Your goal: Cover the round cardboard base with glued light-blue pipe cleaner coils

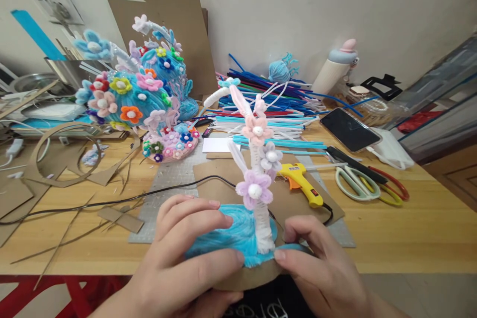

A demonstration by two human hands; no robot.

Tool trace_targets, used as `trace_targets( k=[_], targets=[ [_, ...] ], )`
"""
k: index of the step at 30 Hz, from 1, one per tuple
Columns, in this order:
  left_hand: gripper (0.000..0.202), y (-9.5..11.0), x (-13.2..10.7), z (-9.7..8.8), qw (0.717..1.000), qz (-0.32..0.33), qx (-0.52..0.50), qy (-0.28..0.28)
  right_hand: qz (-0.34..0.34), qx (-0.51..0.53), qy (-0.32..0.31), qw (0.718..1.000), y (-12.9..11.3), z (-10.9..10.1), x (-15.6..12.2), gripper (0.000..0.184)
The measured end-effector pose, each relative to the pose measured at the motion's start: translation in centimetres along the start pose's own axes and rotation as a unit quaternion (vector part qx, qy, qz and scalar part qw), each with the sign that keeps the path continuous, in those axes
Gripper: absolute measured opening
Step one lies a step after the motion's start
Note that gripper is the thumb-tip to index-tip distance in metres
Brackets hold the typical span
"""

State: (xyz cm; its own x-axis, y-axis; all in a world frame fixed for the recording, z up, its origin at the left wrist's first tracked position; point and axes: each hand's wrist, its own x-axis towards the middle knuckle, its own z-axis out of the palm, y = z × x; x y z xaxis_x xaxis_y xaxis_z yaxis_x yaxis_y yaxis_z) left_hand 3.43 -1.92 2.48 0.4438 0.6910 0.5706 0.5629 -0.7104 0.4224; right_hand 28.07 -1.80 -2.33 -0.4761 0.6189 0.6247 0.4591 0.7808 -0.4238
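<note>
A round cardboard base [249,278] is gripped at its near left by my left hand [188,253], thumb and fingers resting over its covering. Blue fuzzy pipe cleaner [227,223] lies coiled over much of that base, while a strip of bare cardboard shows along the front edge. Between the thumb and finger of my right hand [320,261] is a loose blue pipe cleaner [296,247], pressed against the base at the right. From the base rises an upright white-wrapped stem [263,226], bearing a purple flower [254,190], a grey flower [271,158] and a pink flower [257,131].
Behind the stem, a yellow glue gun [303,186] lies on cardboard, its black cord [149,190] crossing left. Scissors [357,184] and a phone [350,129] are at right. Bundled pipe cleaners [268,124] lie behind. A flower-covered blue model [130,99] stands left, near cardboard scraps [121,218].
</note>
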Motion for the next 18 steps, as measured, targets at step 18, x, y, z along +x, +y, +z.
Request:
trace_targets(
  k=[18],
  targets=[
    [0.025, -0.50, -0.23, 0.02, 1.000, 0.010, -0.016, 0.021, 0.032, -0.018, -0.002, 0.999, -0.05, 0.12, -0.38, 0.019]
  ],
)
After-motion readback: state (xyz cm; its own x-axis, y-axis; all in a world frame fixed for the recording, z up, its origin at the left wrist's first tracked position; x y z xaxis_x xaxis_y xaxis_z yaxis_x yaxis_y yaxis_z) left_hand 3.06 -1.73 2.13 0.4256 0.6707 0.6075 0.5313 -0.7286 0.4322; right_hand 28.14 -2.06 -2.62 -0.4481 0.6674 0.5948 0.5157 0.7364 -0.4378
